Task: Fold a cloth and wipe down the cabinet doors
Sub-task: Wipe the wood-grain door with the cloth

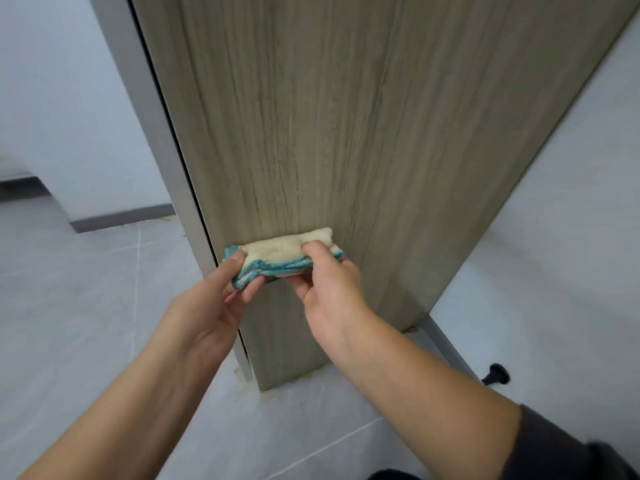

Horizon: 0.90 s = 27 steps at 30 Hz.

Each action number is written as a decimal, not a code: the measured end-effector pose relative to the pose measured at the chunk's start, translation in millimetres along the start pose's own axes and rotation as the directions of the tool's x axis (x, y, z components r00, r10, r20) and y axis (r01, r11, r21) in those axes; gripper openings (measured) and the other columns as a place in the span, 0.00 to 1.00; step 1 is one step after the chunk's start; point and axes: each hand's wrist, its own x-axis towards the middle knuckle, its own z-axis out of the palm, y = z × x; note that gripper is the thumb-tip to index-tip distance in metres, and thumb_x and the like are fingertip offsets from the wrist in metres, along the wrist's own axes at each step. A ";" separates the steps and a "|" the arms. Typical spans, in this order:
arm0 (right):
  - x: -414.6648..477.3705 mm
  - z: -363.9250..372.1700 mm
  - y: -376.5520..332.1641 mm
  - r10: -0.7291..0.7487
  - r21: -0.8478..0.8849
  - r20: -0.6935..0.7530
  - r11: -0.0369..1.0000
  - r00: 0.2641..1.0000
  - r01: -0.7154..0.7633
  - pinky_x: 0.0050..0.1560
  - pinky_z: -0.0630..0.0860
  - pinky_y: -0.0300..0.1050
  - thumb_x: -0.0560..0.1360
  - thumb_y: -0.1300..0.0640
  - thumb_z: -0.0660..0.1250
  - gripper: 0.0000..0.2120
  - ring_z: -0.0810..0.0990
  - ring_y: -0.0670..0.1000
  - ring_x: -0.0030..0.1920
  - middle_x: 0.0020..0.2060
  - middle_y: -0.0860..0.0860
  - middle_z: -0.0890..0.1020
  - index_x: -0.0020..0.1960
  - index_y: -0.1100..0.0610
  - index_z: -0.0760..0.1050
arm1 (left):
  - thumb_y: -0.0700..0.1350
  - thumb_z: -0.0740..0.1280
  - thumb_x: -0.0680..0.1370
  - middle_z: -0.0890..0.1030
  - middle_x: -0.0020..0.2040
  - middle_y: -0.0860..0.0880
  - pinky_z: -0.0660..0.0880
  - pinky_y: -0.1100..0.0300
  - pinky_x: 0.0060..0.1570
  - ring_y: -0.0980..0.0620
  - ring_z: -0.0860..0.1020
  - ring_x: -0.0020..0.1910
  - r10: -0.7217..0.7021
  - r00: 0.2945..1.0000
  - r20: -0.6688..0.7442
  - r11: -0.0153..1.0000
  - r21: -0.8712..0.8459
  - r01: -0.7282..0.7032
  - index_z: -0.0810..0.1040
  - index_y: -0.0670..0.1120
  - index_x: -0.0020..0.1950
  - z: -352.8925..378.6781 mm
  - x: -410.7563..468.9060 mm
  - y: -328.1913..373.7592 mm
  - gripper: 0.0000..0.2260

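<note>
Nearest the camera, both forearms are extended above the tiled floor [104,271] toward the lower part of the door. The left end of the folded cloth [287,252] is pinched in the grip of the left hand [221,299], thumb above and fingers beneath. The right part is held in the curled grip of the right hand [329,289], fingertips pressed into the cream top. Support at both ends is judged to prevent the layers from slipping apart. The cloth's long axis is laid left to right, across the vertical grain, with its blue hemmed edges turned toward the person. Beyond it, the cabinet door [346,133] is shown; contact between the two cannot be confirmed.
</note>
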 end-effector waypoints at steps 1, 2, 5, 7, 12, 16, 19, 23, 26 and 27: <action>-4.4 1.5 -5.5 -0.012 0.016 0.044 1.000 0.999 0.011 0.32 0.80 0.41 0.76 0.68 0.64 0.09 0.81 0.50 0.37 0.42 0.57 0.80 0.55 0.62 0.75 | 0.39 0.66 0.77 0.83 0.42 0.44 0.79 0.68 0.31 0.53 0.83 0.37 0.036 0.999 0.015 0.999 0.002 -0.036 0.77 0.37 0.47 3.1 -4.9 3.4 0.05; -8.2 -1.4 -10.0 -0.022 0.018 0.089 1.000 0.996 0.020 0.34 0.81 0.42 0.76 0.68 0.64 0.10 0.82 0.51 0.40 0.44 0.58 0.81 0.56 0.62 0.75 | 0.40 0.66 0.77 0.83 0.44 0.43 0.79 0.67 0.34 0.53 0.83 0.40 0.071 0.997 0.025 0.997 0.007 -0.072 0.78 0.37 0.48 5.0 -10.4 4.0 0.05; -12.3 -23.4 -9.8 -0.026 0.006 0.150 1.000 0.988 0.026 0.39 0.81 0.45 0.76 0.68 0.63 0.09 0.83 0.53 0.43 0.46 0.59 0.82 0.55 0.62 0.75 | 0.40 0.67 0.76 0.84 0.46 0.44 0.80 0.67 0.37 0.53 0.84 0.43 0.112 0.992 0.065 0.992 0.053 -0.116 0.79 0.37 0.51 -0.1 -15.8 -6.9 0.07; -6.0 -49.0 -1.0 -0.001 0.002 0.102 1.000 0.995 0.001 0.37 0.81 0.44 0.76 0.69 0.62 0.09 0.83 0.54 0.44 0.46 0.59 0.81 0.54 0.62 0.74 | 0.38 0.66 0.77 0.85 0.40 0.45 0.79 0.67 0.35 0.54 0.84 0.38 0.074 0.995 0.071 0.990 0.116 -0.082 0.78 0.37 0.48 -9.7 -10.6 -30.8 0.04; 55.2 -122.7 42.8 0.135 -0.178 -0.214 0.968 0.968 -0.174 0.24 0.77 0.39 0.76 0.69 0.61 0.06 0.79 0.52 0.37 0.40 0.58 0.79 0.47 0.60 0.73 | 0.34 0.63 0.78 0.80 0.43 0.39 0.79 0.65 0.30 0.48 0.80 0.40 -0.149 0.985 -0.090 0.964 0.207 0.165 0.76 0.33 0.47 -37.1 39.1 -121.9 0.04; 117.9 -183.9 95.6 0.198 -0.315 -0.439 0.880 0.877 -0.356 0.22 0.77 0.42 0.75 0.67 0.65 0.11 0.80 0.57 0.40 0.48 0.62 0.79 0.57 0.64 0.72 | 0.30 0.62 0.78 0.76 0.42 0.36 0.77 0.60 0.22 0.43 0.76 0.38 -0.310 0.915 -0.256 0.906 0.213 0.367 0.72 0.30 0.51 -63.5 99.2 -192.7 0.04; 152.7 -216.4 127.6 0.245 -0.331 -0.537 0.819 0.807 -0.468 0.37 0.81 0.54 0.73 0.69 0.67 0.13 0.81 0.63 0.45 0.53 0.66 0.79 0.57 0.68 0.72 | 0.28 0.59 0.78 0.75 0.42 0.35 0.76 0.55 0.19 0.40 0.75 0.39 -0.389 0.867 -0.310 0.871 0.184 0.456 0.68 0.29 0.60 -86.7 136.4 -231.2 0.10; 190.9 -237.3 158.8 0.285 -0.338 -0.587 0.764 0.757 -0.550 0.44 0.82 0.58 0.73 0.69 0.68 0.11 0.80 0.62 0.43 0.47 0.63 0.79 0.54 0.67 0.73 | 0.28 0.58 0.79 0.75 0.51 0.34 0.76 0.55 0.18 0.33 0.75 0.53 -0.423 0.820 -0.386 0.840 0.173 0.515 0.65 0.29 0.67 -109.4 181.9 -268.1 0.17; 208.0 -245.0 171.7 0.325 -0.337 -0.592 0.732 0.738 -0.593 0.44 0.82 0.56 0.73 0.69 0.68 0.12 0.80 0.61 0.44 0.49 0.63 0.78 0.56 0.67 0.73 | 0.29 0.56 0.79 0.72 0.62 0.35 0.80 0.58 0.33 0.37 0.75 0.58 -0.426 0.817 -0.389 0.820 0.215 0.530 0.64 0.31 0.70 -116.4 193.7 -277.2 0.18; 211.8 -246.9 175.0 0.311 -0.337 -0.607 0.732 0.731 -0.592 0.44 0.82 0.55 0.74 0.68 0.68 0.13 0.80 0.62 0.46 0.51 0.63 0.78 0.58 0.67 0.73 | 0.29 0.56 0.80 0.73 0.62 0.36 0.80 0.59 0.34 0.41 0.77 0.51 -0.432 0.822 -0.370 0.809 0.244 0.535 0.64 0.31 0.70 -119.4 196.6 -280.6 0.18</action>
